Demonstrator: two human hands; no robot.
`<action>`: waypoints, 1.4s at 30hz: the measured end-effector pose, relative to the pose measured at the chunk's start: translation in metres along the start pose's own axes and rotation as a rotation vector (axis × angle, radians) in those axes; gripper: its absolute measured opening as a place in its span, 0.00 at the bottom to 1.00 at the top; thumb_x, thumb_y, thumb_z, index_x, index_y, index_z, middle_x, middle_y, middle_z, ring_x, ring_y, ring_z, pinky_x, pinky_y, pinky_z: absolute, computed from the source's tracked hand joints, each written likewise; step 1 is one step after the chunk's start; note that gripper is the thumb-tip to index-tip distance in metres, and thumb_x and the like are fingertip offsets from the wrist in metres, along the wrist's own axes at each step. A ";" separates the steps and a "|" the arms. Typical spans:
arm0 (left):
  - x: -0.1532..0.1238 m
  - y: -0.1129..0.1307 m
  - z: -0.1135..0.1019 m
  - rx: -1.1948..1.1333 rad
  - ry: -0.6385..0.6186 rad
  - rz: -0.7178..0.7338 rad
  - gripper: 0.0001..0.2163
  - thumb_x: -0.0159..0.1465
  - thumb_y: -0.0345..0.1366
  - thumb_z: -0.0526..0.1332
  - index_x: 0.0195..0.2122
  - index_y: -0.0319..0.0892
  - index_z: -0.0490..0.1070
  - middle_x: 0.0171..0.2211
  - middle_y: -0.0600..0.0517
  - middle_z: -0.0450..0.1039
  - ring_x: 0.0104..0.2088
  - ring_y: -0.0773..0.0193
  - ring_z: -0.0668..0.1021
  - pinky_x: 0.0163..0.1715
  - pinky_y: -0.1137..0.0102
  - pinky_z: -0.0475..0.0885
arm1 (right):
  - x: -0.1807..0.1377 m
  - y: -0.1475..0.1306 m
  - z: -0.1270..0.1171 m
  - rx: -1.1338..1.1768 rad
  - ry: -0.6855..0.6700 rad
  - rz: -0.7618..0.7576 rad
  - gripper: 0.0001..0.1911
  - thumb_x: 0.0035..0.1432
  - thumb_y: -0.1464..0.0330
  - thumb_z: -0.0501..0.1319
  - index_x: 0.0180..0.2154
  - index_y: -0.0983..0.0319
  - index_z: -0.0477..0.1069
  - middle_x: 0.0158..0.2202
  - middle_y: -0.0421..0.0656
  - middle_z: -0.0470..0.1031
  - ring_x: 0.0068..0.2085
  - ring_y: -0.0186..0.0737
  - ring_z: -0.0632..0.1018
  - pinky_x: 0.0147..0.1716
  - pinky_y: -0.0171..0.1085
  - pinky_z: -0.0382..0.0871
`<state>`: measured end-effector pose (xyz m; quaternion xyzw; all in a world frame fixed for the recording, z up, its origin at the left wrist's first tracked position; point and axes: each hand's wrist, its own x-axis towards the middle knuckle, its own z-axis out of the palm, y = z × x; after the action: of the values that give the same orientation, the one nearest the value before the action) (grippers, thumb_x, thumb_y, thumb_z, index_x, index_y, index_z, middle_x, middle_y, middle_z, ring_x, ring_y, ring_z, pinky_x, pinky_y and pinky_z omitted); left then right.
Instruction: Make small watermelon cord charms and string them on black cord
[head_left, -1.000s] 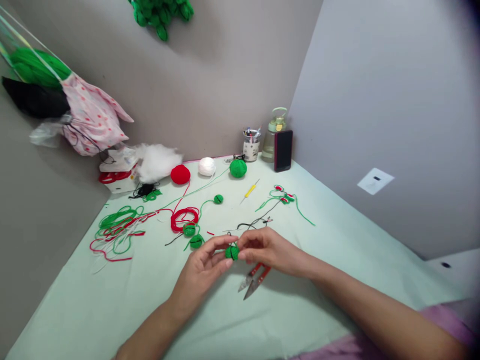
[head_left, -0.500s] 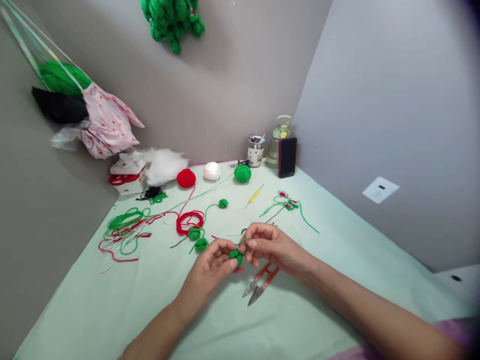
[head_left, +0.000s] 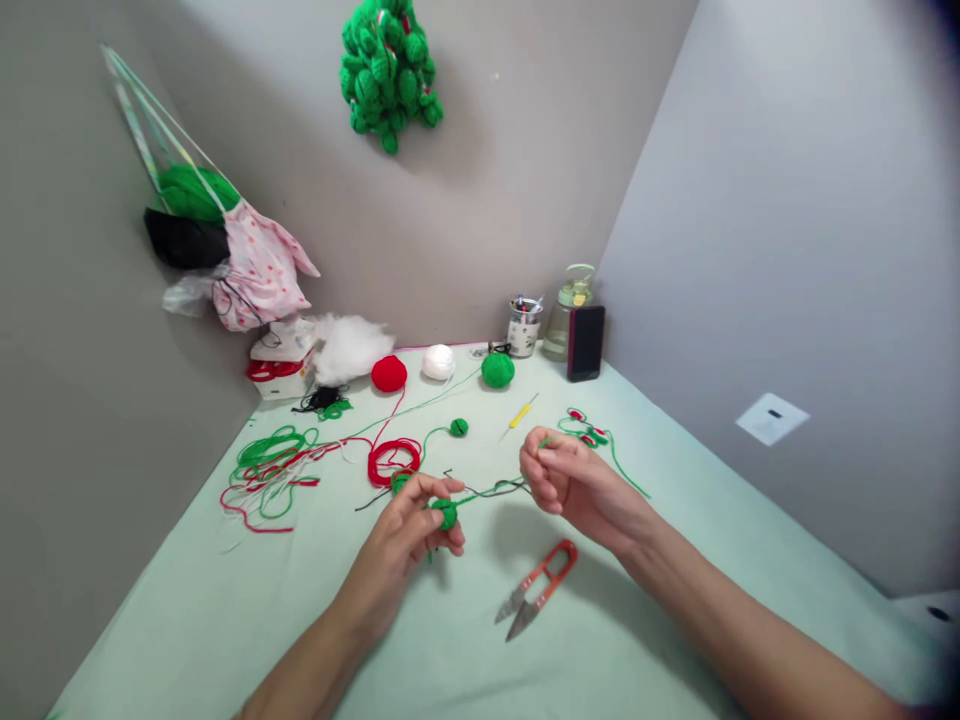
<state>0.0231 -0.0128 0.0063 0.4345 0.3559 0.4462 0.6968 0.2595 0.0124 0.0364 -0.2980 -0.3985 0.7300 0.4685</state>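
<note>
My left hand point(head_left: 409, 530) pinches a small green crocheted ball point(head_left: 445, 514) between thumb and fingers. A strand of green yarn point(head_left: 487, 491) runs from that ball toward my right hand point(head_left: 574, 480), whose fingertips are closed on green yarn. Whether a needle or hook is in that pinch I cannot tell. Orange-handled thread snips point(head_left: 556, 572) lie on the table below my right hand, blades apart. Partly behind my left hand sits another green crocheted ball point(head_left: 400, 482), and a third green ball point(head_left: 459, 427) lies farther back with a yarn tail.
A coil of red yarn point(head_left: 394, 463) and tangled yarn strands point(head_left: 274, 460) lie to the left. Red point(head_left: 389, 373), white point(head_left: 438, 362) and green point(head_left: 498, 370) yarn balls stand behind. A yellow-handled hook point(head_left: 520, 416), phone point(head_left: 586, 343), bottle point(head_left: 557, 330) and pen cup point(head_left: 523, 328) are farther back.
My hands have moved apart: the right has gone right and the left, with the ball, a little left. The yarn between them now stretches out. The head view has shifted slightly.
</note>
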 end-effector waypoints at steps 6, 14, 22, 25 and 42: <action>0.003 -0.002 -0.002 -0.027 0.032 -0.014 0.05 0.62 0.35 0.62 0.39 0.43 0.71 0.42 0.51 0.70 0.33 0.65 0.76 0.38 0.67 0.72 | 0.011 -0.007 -0.008 -0.067 0.066 -0.022 0.11 0.56 0.65 0.68 0.33 0.62 0.68 0.24 0.35 0.68 0.21 0.25 0.64 0.20 0.27 0.58; 0.007 0.019 -0.023 -0.152 0.019 -0.066 0.06 0.63 0.36 0.62 0.39 0.42 0.73 0.34 0.51 0.73 0.28 0.67 0.74 0.29 0.72 0.71 | 0.032 -0.018 -0.015 -0.221 -0.018 0.011 0.12 0.59 0.61 0.66 0.34 0.62 0.68 0.25 0.38 0.72 0.20 0.27 0.67 0.21 0.30 0.60; 0.018 0.039 -0.067 -0.276 0.399 0.125 0.08 0.63 0.40 0.64 0.37 0.40 0.76 0.29 0.53 0.71 0.24 0.71 0.71 0.24 0.77 0.72 | 0.044 0.003 0.017 -1.819 -0.403 -0.142 0.08 0.60 0.80 0.56 0.35 0.64 0.72 0.36 0.46 0.75 0.32 0.38 0.73 0.28 0.35 0.58; 0.018 0.039 -0.067 -0.222 0.443 0.169 0.10 0.61 0.38 0.68 0.42 0.41 0.77 0.32 0.54 0.73 0.28 0.71 0.74 0.28 0.78 0.74 | 0.039 0.031 0.026 -2.224 -0.431 -0.188 0.11 0.50 0.84 0.59 0.35 0.67 0.72 0.34 0.50 0.72 0.34 0.46 0.74 0.26 0.38 0.57; 0.018 0.007 -0.036 0.610 0.260 0.174 0.13 0.59 0.43 0.65 0.44 0.45 0.76 0.44 0.47 0.76 0.38 0.56 0.77 0.41 0.62 0.71 | 0.006 0.008 0.003 -0.796 -0.086 0.057 0.06 0.60 0.72 0.56 0.40 0.62 0.68 0.30 0.39 0.73 0.28 0.31 0.73 0.30 0.31 0.67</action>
<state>-0.0047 0.0156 -0.0019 0.5910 0.5202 0.4288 0.4430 0.2512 0.0153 0.0301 -0.4362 -0.6612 0.5430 0.2787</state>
